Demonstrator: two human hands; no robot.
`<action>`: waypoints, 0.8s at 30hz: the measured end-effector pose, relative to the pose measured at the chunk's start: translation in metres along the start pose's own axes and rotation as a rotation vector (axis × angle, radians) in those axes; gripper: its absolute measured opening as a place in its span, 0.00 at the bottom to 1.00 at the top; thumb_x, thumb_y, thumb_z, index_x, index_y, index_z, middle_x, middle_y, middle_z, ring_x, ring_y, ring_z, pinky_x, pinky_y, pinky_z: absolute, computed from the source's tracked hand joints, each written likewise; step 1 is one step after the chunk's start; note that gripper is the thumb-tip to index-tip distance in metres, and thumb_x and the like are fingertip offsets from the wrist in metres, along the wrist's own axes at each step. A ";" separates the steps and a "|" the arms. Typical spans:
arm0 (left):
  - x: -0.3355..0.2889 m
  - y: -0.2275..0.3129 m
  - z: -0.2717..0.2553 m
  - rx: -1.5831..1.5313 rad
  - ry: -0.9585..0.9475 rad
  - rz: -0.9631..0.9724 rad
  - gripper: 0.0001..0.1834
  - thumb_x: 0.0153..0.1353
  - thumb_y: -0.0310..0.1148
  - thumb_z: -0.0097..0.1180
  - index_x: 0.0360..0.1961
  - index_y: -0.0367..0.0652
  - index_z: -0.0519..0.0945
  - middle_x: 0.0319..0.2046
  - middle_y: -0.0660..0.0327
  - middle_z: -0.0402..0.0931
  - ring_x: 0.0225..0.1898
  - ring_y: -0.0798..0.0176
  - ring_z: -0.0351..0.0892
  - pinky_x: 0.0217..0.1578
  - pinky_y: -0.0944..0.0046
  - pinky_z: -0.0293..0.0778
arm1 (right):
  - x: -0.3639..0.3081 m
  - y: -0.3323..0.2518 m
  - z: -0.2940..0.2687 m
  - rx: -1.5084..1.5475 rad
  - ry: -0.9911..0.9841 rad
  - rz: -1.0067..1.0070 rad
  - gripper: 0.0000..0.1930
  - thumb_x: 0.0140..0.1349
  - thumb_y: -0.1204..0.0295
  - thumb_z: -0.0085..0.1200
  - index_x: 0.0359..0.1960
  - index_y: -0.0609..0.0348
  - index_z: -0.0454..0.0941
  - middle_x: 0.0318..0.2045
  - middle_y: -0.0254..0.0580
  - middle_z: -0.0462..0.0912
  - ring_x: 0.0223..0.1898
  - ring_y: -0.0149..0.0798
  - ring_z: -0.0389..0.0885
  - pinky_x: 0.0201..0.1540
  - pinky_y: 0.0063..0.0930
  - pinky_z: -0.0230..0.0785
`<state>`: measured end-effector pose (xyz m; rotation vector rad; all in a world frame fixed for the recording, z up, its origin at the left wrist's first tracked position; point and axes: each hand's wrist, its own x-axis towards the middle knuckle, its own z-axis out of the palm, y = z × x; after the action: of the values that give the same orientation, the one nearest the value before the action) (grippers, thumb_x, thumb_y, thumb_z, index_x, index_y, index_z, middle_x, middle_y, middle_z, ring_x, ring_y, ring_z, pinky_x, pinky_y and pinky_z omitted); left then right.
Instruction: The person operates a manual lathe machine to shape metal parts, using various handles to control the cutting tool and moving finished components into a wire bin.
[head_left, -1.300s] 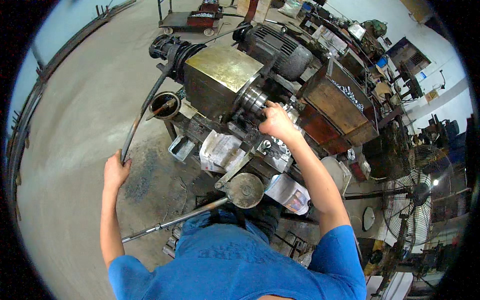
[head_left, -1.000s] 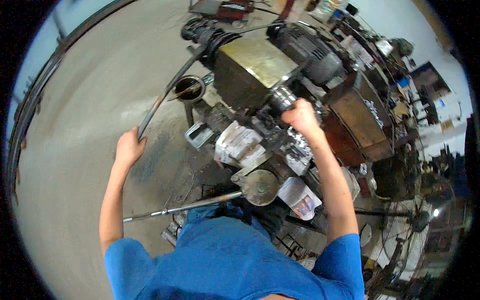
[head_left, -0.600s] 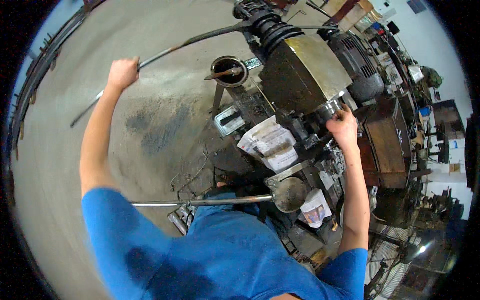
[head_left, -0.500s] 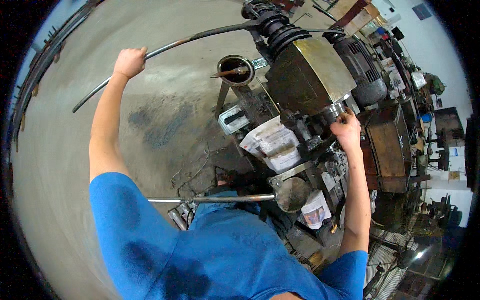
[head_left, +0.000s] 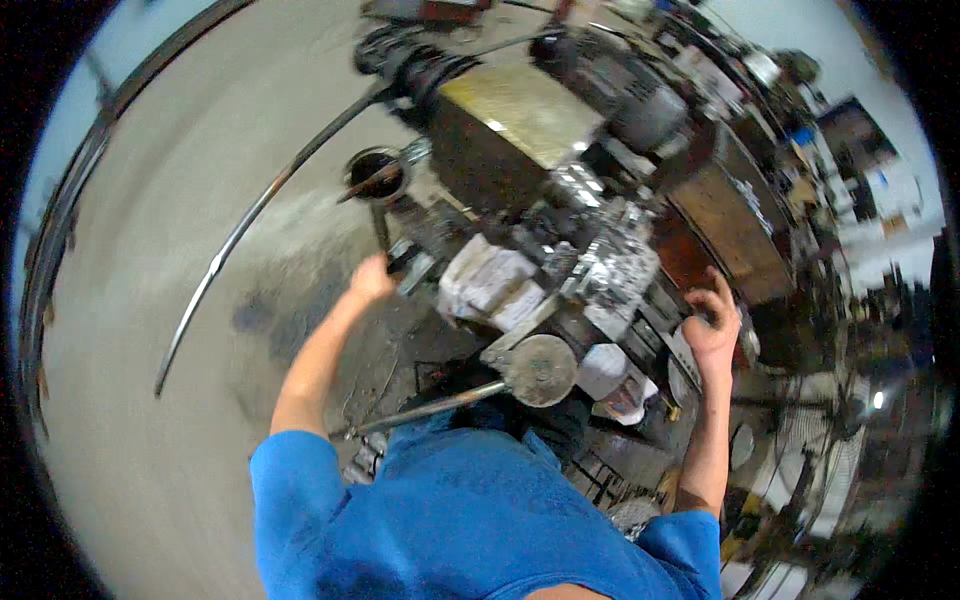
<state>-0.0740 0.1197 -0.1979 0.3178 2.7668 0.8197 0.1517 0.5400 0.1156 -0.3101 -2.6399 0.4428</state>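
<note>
My L hand (head_left: 373, 278) is down at the small pale tray (head_left: 418, 272) left of the machine, fingers right at its edge; too blurred to tell if they're shut on smth or just touching. My R hand (head_left: 712, 325) is loosely open, fingers half curled w/ a gap to the thumb, nothing clearly in it, held out by the near end of the wooden box (head_left: 735, 232). The long lever (head_left: 268, 192) slants down-left from the machine's pulley end, out of both hands; the shiny spindle (head_left: 576, 184) sticks out under the brass-topped housing (head_left: 522, 112), also hand-free. So I'd judge this step as a changeover btw grips, L prob for the tray, R clear of the spindle. Next move, as I read it, calls for L to narrow on whatever's at the tray w/o knocking the paper sheet (head_left: 487, 285) beside it, & R to keep that thumb gap for a small pinch, well clear of the metal bits (head_left: 617, 262) heaped on the slide.
</note>
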 end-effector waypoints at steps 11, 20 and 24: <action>0.048 0.027 -0.026 0.841 -0.195 0.377 0.11 0.44 0.32 0.57 0.33 0.47 0.78 0.33 0.55 0.78 0.35 0.52 0.78 0.33 0.54 0.74 | -0.225 0.213 -0.057 -0.365 0.143 0.576 0.19 0.37 0.73 0.58 0.37 0.56 0.79 0.55 0.53 0.68 0.49 0.52 0.73 0.47 0.36 0.68; -0.077 0.074 -0.101 0.257 -0.571 0.242 0.22 0.49 0.40 0.59 0.45 0.41 0.76 0.31 0.50 0.79 0.33 0.54 0.79 0.34 0.56 0.73 | -0.400 0.342 -0.087 -0.903 -0.195 0.983 0.27 0.49 0.56 0.51 0.47 0.63 0.71 0.41 0.55 0.76 0.44 0.56 0.74 0.45 0.45 0.67; -0.171 0.113 -0.123 -0.140 -0.790 0.262 0.22 0.53 0.35 0.57 0.48 0.38 0.73 0.32 0.54 0.79 0.36 0.63 0.79 0.34 0.60 0.73 | -0.389 0.311 -0.065 -0.775 -0.144 1.075 0.19 0.45 0.61 0.54 0.37 0.59 0.76 0.30 0.55 0.79 0.31 0.54 0.78 0.34 0.43 0.71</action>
<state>0.0682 0.1035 -0.0070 0.7908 1.9466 0.7282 0.5671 0.7323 -0.0907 -2.0026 -2.4256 -0.3141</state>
